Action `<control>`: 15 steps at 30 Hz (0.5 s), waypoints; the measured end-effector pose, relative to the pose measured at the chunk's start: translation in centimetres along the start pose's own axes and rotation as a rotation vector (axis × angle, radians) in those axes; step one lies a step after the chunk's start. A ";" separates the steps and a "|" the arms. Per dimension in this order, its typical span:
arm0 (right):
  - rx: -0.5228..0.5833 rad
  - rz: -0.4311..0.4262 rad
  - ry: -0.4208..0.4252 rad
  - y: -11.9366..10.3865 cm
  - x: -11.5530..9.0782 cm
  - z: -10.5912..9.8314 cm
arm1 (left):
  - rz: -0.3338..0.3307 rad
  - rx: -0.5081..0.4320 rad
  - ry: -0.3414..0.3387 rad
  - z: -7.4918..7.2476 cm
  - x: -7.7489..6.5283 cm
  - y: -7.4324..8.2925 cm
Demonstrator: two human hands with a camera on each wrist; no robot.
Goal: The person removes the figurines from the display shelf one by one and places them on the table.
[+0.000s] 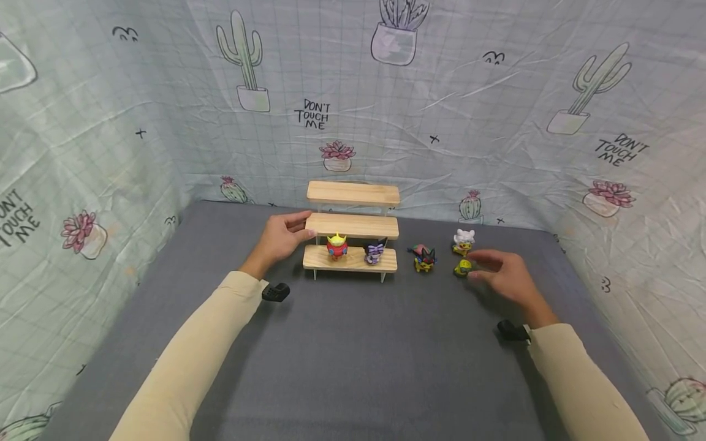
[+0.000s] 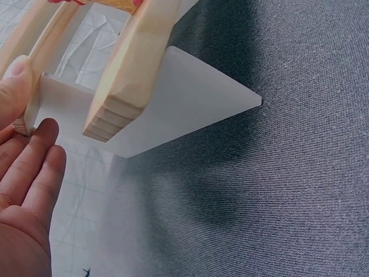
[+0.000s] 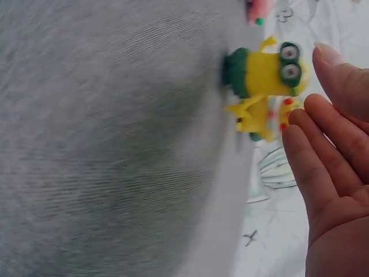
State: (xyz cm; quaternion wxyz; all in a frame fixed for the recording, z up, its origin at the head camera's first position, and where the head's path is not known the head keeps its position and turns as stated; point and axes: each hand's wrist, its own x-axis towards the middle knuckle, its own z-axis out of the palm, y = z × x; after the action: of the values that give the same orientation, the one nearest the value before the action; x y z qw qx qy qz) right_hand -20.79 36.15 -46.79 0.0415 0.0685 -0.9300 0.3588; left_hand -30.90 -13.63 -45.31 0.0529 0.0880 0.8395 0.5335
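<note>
A three-tier display stand (image 1: 353, 226) with wooden boards and pale side supports stands near the back wall. My left hand (image 1: 280, 236) pinches the left end of its middle board, thumb above and fingers beneath. On the lowest board sit a red figurine with a yellow top (image 1: 337, 248) and a purple one with a bow (image 1: 374, 253). At the right, my right hand (image 1: 508, 277) reaches to a small yellow-and-green minion figurine (image 1: 463, 268). Its thumb and fingers are spread beside the goggled head (image 3: 290, 62), with a gap showing in the right wrist view.
Behind the minion stands a yellow figurine with a white top (image 1: 464, 240). Between it and the stand is a yellow figurine with dark ears (image 1: 425, 263), a pinkish one (image 1: 421, 249) behind it. Cactus-printed cloth (image 1: 408, 141) walls the grey tabletop (image 1: 353, 355).
</note>
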 end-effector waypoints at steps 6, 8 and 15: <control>0.022 0.008 0.053 -2.6 0.1 -0.5 | -0.019 0.000 -0.002 -0.1 0.0 0.1; 0.049 -0.012 0.056 -3.8 0.3 -0.6 | -0.017 0.000 -0.003 -0.1 -0.1 0.2; 0.140 -0.153 0.009 -8.3 1.0 -0.1 | -0.015 -0.010 -0.008 0.0 0.0 0.2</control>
State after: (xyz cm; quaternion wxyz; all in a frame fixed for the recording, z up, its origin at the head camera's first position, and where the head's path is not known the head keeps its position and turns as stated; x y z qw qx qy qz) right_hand -20.43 30.01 -41.09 0.0682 0.1406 -0.8944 0.4190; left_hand -30.93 -13.54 -45.15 0.0606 0.0837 0.8372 0.5371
